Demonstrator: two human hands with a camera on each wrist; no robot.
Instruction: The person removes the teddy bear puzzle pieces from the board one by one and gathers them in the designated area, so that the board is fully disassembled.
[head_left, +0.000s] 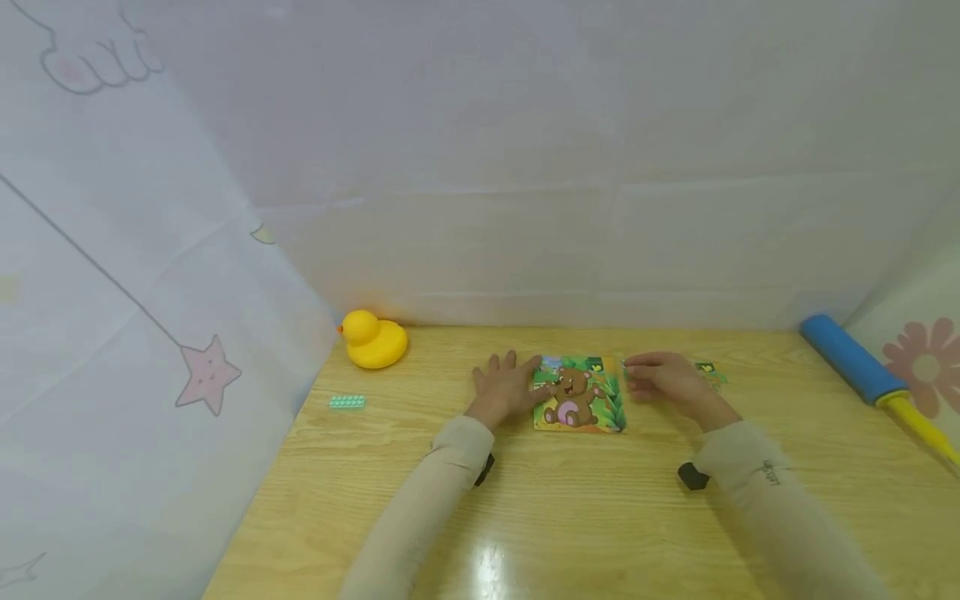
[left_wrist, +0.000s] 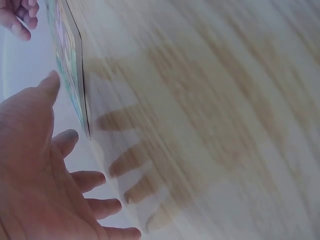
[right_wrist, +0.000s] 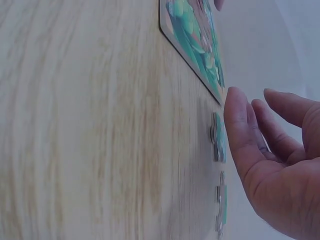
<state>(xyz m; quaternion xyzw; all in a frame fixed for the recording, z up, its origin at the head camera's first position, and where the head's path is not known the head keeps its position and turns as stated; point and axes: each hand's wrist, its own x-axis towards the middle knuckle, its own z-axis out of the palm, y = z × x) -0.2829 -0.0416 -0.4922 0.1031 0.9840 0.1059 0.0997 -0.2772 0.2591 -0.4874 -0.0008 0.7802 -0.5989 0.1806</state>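
Observation:
A square bear picture board [head_left: 573,408] lies flat on the wooden table. At its left edge is my left hand [head_left: 501,393], fingers spread, with the thumb and index finger close to the picture. Nothing is held in that hand; in the left wrist view its fingers [left_wrist: 87,181] are apart over the table. My right hand [head_left: 675,385] hovers just right of the board with loosely bent fingers [right_wrist: 240,125] and no object between them. Beneath and beside it lie loose puzzle pieces, one [right_wrist: 220,137] near the board's corner and another [head_left: 707,367] partly covered by the hand.
A yellow toy duck [head_left: 377,344] sits at the back left, with a small mint-green studded strip [head_left: 347,402] in front of it. On the right lies a blue pump [head_left: 855,358] with a yellow end. White printed cloth [head_left: 480,250] hangs behind the table.

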